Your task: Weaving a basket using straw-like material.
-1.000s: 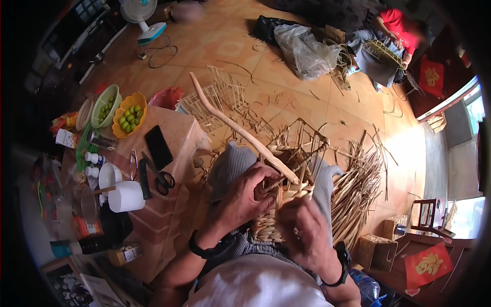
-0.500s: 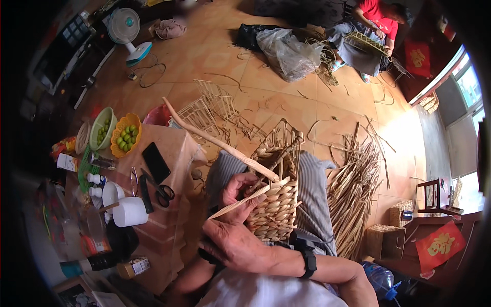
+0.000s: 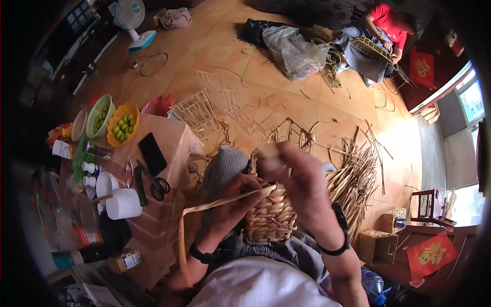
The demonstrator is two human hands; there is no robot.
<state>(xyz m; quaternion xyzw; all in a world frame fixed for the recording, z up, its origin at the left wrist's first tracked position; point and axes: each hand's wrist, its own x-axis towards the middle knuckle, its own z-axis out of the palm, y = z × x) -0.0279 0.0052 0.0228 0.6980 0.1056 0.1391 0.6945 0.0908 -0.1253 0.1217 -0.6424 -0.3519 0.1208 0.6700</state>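
A half-woven straw basket [image 3: 272,217] with a bare wire frame [image 3: 291,134] at its top rests on my lap. My left hand [image 3: 236,200] grips the basket's left side and pinches a long flat straw strand [image 3: 204,209] that runs down to the left. My right hand [image 3: 302,185] lies over the basket's upper rim, fingers curled on the weave, slightly blurred. Both wrists wear dark bands.
A low table [image 3: 174,140] at my left carries scissors [image 3: 156,184], a black phone [image 3: 152,153], a white cup [image 3: 123,204], bottles and bowls of green fruit [image 3: 123,125]. Loose straw [image 3: 358,174] and wire frames [image 3: 197,110] lie on the tile floor. Another person [image 3: 381,36] sits weaving far off.
The long strand has swung from pointing up-left over the floor to hanging down-left. My right hand has moved up onto the basket's rim. The view has shifted.
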